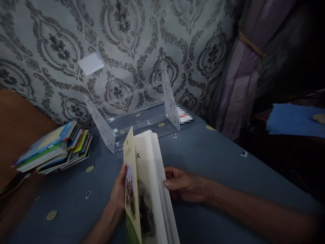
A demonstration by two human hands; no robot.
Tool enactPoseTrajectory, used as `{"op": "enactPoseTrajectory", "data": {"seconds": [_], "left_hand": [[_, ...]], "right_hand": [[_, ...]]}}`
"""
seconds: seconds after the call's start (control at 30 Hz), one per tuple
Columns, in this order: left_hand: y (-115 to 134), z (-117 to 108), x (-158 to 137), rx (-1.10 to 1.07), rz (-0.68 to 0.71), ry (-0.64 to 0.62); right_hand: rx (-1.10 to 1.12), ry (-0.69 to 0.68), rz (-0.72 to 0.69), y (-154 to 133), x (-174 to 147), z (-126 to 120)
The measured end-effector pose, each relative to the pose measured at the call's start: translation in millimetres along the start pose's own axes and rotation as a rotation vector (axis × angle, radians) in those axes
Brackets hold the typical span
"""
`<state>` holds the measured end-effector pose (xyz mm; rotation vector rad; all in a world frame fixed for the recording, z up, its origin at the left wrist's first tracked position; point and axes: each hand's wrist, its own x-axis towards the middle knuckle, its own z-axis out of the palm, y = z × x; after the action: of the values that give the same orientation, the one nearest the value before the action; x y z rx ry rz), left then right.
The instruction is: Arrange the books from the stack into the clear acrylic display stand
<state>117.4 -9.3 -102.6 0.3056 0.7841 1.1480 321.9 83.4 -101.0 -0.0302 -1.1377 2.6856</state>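
Head camera looks down over a blue-grey tablecloth (215,159) dotted with small gold medallions, spread right up to a wall of grey damask wallpaper (50,44). A purple curtain (243,78), tied back with a cord, hangs in the right corner, and a blue cloth (291,120) lies on dark furniture beyond the table edge. Against the wall stands a clear acrylic rack (142,117), its two side panels upright and its base flat on the cloth. Off to the left sits a slanting stack of books (54,147), colourful spines fanned toward the rack, well apart from the hands.

And here is the action, centre bottom: an open book (146,189) stands on edge, tilted, pages fanned upward, a greenish cover with a dark picture facing left. The left hand (118,193) grips the cover side, fingers curled round its outer edge. The right hand (182,184) presses in from the other side, thumb laid along the thick block of white pages, fingers tucked behind. Both hands are closed on the book, which is near the table's front, just short of the rack. A small white note (90,63) sticks to the wallpaper above.
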Motion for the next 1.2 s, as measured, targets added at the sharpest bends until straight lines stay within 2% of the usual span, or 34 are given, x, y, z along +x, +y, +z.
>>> {"op": "enactPoseTrajectory", "data": {"seconds": [0.13, 0.37, 0.5, 0.57, 0.7, 0.9, 1.03, 1.2], "left_hand": [[2, 1, 5, -0.022, 0.122, 0.191], [-1, 9, 8, -0.042, 0.293, 0.320], [-3, 10, 8, -0.034, 0.328, 0.393], [-2, 11, 8, -0.027, 0.313, 0.324], [1, 16, 9, -0.018, 0.227, 0.071], [7, 23, 7, 0.040, 0.207, -0.196], [6, 22, 8, 0.051, 0.216, -0.240], [6, 16, 9, 0.046, 0.246, -0.155]], "right_hand": [[-0.021, 0.042, 0.025, -2, 1, 0], [-0.033, 0.106, 0.032, -3, 1, 4], [-0.057, 0.150, 0.031, -5, 0, 2], [-0.055, 0.182, 0.029, -7, 1, 2], [-0.050, 0.266, 0.007, -11, 4, -1], [-0.050, 0.539, -0.082, -6, 11, -14], [-0.048, 0.566, -0.125, -5, 14, -15], [-0.107, 0.442, -0.137, -8, 11, -8]]}}
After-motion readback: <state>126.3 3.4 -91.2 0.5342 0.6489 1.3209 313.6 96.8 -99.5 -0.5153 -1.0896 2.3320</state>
